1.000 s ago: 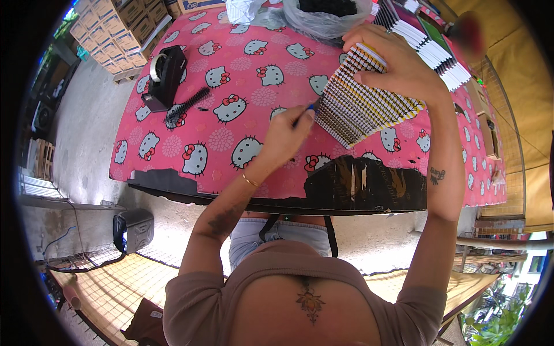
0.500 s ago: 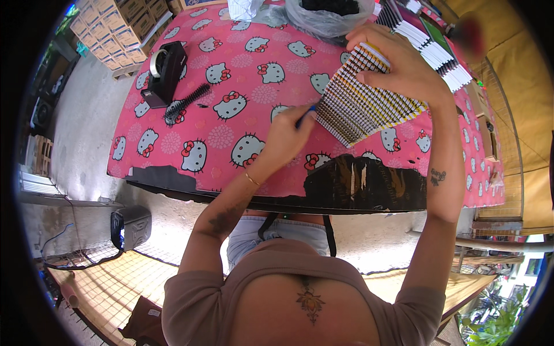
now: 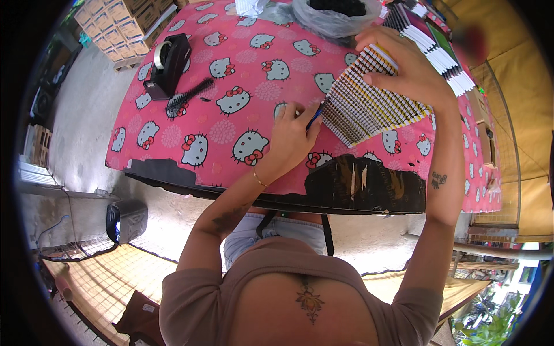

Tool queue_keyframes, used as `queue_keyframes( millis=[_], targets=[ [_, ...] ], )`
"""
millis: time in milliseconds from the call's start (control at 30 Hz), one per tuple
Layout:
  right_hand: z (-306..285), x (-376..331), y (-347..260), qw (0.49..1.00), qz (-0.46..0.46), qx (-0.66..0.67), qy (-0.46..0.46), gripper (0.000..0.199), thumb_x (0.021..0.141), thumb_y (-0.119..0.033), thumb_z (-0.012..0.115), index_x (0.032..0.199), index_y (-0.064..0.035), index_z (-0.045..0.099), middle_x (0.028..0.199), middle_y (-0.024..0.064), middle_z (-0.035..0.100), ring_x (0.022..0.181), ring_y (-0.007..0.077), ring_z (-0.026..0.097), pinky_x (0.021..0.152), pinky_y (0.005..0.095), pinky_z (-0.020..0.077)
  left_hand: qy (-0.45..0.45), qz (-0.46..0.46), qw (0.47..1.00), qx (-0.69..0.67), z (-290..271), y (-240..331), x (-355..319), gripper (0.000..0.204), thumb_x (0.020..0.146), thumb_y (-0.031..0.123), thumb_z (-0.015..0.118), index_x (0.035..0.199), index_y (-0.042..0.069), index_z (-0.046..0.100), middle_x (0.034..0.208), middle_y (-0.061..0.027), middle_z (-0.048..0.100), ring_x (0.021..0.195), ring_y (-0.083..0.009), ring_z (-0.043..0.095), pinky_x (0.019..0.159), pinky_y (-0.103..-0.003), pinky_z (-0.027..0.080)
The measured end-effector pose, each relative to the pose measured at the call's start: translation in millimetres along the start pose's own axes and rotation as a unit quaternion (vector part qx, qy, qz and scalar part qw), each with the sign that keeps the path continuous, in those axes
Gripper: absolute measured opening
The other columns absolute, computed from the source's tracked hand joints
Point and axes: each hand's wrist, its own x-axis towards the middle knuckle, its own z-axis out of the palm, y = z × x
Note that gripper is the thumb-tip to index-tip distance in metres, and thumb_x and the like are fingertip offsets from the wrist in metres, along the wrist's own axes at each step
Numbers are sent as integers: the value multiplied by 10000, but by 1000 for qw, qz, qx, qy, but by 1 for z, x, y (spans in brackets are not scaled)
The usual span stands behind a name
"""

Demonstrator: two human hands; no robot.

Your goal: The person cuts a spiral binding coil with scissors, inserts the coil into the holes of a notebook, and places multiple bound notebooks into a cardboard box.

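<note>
1. Stack of notebooks (image 3: pixel 369 104): a fanned pile of spiral-bound books lying on the desk (image 3: pixel 231 132), its coiled spines turned toward the person so that each spine can be reached in turn.
2. Right hand (image 3: pixel 407 72): spread flat on top of the stack, fingers apart and pressing down; judged to pin the pile so it does not slide while the other hand works at its edge.
3. Left hand (image 3: pixel 291 135): just beside the stack's near-left corner, fingers closed together on a blue pen (image 3: pixel 315 117) whose tip meets the spines; the heel of the hand rests on the desk, which steadies the tip.
4. Tape dispenser (image 3: pixel 169 63): black, well apart from the stack, toward the far-left part of the desk, out of the working area.
5. Hairbrush (image 3: pixel 187 98): black, lying flat between the dispenser and the stack, nearer the dispenser.
6. Plastic bag (image 3: pixel 334 14): behind the stack at the desk's far edge, open, with dark contents.
7. More notebooks (image 3: pixel 433 40): a row just beyond the stack, on its right.
</note>
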Motion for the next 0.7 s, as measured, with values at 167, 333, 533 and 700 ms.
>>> queue_keyframes(
  millis=[167,333,533,700],
  targets=[
    [1,-2,2,1000,3,0,1,405,765,-211,755,1107,-88,574,1156,90,607,1118,316,576,965,406,441,-166,-399,707,-560,-1,-5,6,348,982,232,552,1148,-68,612,901,-101,663,711,-198,646,660,-336,524],
    [0,0,-1,1000,1,2,2,404,771,-220,753,1106,-84,575,1149,91,609,1106,318,582,953,403,447,-149,-375,768,-497,-4,-6,9,365,977,249,559,1140,-72,620,899,-90,662,723,-193,655,673,-341,525],
    [-1,0,-2,1000,6,8,-2,396,786,-240,743,1105,-77,574,1146,96,609,1100,322,583,948,409,448,-133,-236,904,-332,-2,-9,2,343,961,331,572,982,-8,621,900,-103,667,739,-222,684,711,-354,573],
    [-1,-1,-1,1000,-2,-1,1,393,787,-246,744,1098,-77,573,1147,94,608,1097,320,583,945,411,447,-183,-439,624,-621,1,-15,6,338,954,331,581,972,-3,629,902,-113,680,743,-212,686,685,-357,574]
  ],
)
